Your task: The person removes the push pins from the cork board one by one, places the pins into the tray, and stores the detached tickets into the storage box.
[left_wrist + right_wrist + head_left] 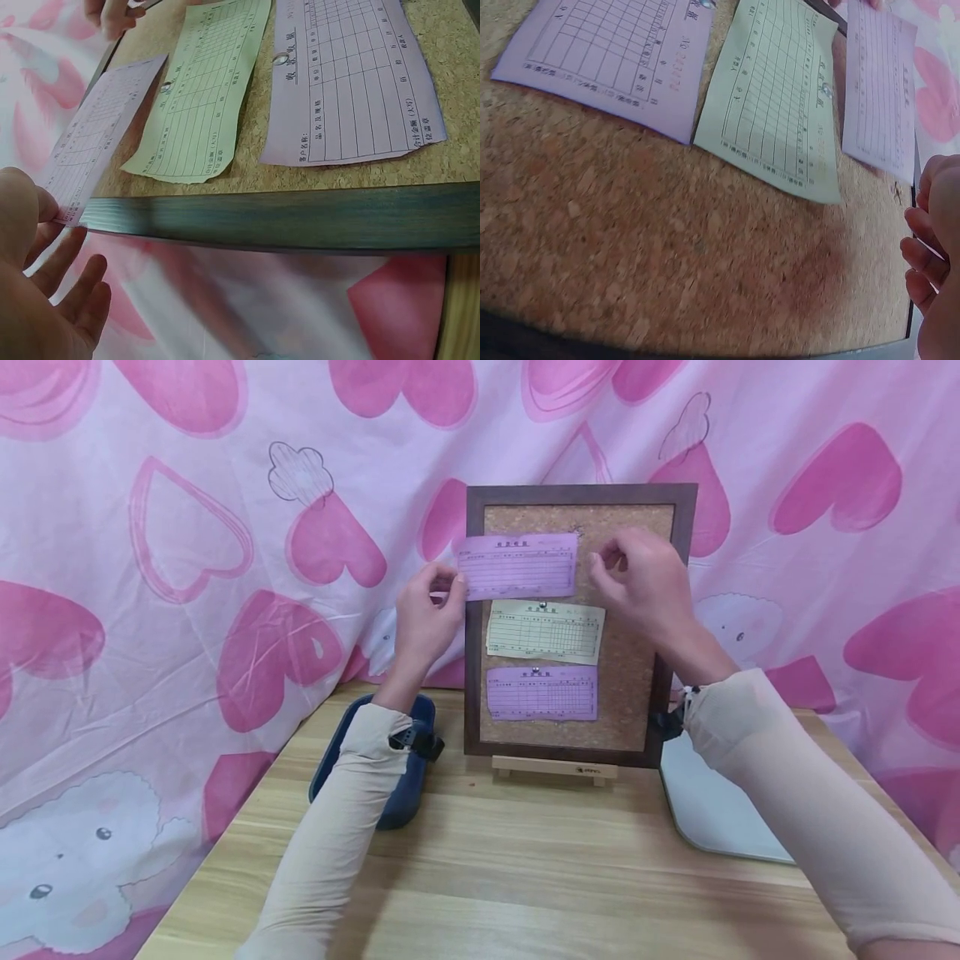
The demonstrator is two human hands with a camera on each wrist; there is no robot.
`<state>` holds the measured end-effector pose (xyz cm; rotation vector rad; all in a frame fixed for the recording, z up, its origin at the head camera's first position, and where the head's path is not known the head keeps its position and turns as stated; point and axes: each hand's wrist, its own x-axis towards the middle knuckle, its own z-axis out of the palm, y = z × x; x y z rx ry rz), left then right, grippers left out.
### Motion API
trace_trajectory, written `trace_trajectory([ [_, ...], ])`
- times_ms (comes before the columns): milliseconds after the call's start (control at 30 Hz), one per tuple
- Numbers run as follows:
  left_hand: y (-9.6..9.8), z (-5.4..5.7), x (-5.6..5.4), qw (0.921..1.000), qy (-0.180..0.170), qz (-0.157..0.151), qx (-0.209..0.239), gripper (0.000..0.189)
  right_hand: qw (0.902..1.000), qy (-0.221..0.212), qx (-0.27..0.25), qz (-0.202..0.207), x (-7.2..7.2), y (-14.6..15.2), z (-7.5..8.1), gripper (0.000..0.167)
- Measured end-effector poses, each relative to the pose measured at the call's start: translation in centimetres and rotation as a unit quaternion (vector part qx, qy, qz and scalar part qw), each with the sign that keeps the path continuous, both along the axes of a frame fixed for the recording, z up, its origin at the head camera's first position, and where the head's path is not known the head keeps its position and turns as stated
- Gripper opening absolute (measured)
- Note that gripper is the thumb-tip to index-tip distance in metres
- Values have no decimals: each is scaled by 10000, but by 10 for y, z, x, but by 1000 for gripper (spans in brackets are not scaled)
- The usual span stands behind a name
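At the top of the cork board (626, 693), my left hand (429, 618) pinches the left edge of a purple receipt slip (517, 568) between thumb and fingers. In the left wrist view this slip (105, 124) stands out at an angle from the board's surface. My right hand (647, 578) is just right of the slip, fingers curled and thumb near the index finger; I cannot tell whether something small is between them. Below, a pale green slip (543, 639) hangs from a silver pushpin (543, 605). Under it, another purple slip (542, 700) hangs from its own pushpin (536, 670).
The dark-framed board leans on a small wooden easel (555, 768) on the wooden table (540, 868). A dark blue tray (405, 797) stands at left, partly behind my left forearm. A pale flat board (720, 822) lies at right. A pink heart-print curtain (247, 527) hangs behind.
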<state>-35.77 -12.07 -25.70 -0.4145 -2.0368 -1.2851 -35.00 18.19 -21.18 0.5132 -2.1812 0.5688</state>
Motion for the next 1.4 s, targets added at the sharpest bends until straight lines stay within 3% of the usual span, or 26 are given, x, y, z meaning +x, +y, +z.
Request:
trace_trajectory([
  [333,-12,-6,12,9998,105,-143,40,21,9996,119,-236,-65,13,22,-11,28],
  [733,-27,-14,24,9995,246,-105,194,23,9981,156,-554,-238,31,45,-28,31],
  [1067,-36,-23,39,9985,263,-195,436,23,9963,262,-802,-187,46,66,-47,23],
  [1400,-52,-33,43,9973,200,-257,664,26,9928,67,-1158,-284,56,86,-70,24],
])
